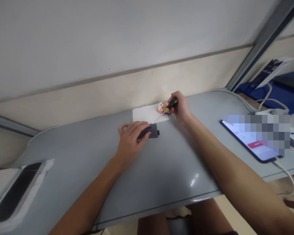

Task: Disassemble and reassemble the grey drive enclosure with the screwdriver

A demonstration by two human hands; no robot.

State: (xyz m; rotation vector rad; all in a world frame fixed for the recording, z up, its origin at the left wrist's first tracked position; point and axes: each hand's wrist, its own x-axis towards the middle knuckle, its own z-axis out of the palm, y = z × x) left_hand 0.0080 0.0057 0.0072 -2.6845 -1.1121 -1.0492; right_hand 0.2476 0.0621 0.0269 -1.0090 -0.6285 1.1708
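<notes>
"Dark box [154, 132]: where is it, and how far along?"

"On the table [161, 169], just this side of the white sheet [144, 113]. Its casing looks closed; what else is done or left, I can't tell."

"And the fingers?"

"The left hand [131, 135] pinches the box between its fingers; the right hand [181, 108] has its fingers curled round the screwdriver [171, 103], tip at the box's far edge."

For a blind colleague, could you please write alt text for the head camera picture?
A left hand holds a dark slotted box on a grey table while the right hand points a screwdriver at its far edge. Behind are a white sheet and an orange-and-white animal-faced object; a lit phone lies at right.
</notes>
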